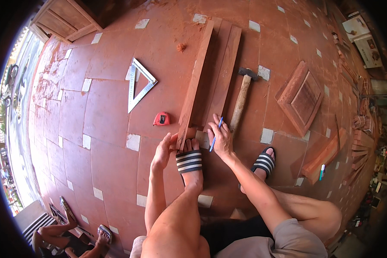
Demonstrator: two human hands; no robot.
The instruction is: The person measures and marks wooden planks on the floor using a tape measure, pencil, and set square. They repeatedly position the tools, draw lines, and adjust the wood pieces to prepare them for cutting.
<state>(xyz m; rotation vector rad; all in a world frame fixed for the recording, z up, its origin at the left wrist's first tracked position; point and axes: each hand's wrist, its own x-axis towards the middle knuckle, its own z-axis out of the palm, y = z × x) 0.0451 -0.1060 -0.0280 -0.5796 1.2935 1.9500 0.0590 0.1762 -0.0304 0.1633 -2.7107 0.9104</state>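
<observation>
My left hand (163, 149) holds the near end of a long reddish-brown wooden board (196, 79), with the fingertips partly hidden behind it. This board stands on edge along the left side of other long wooden pieces (222, 71) lying on the floor. A blue pen (216, 134) is pinched in my right hand (222, 138), which is over the near end of those pieces. Just right of them lies a hammer (241, 96) with a wooden handle and dark head. My striped sandal (189, 161) is right beside the board's near end.
A metal triangle square (132, 92) and a red tape measure (161, 118) lie to the left on the tiled floor (107, 129). At right are a panelled wooden piece (303, 98), a timber block (324, 157) and a marker (322, 172). Another person's legs (58, 234) show at lower left.
</observation>
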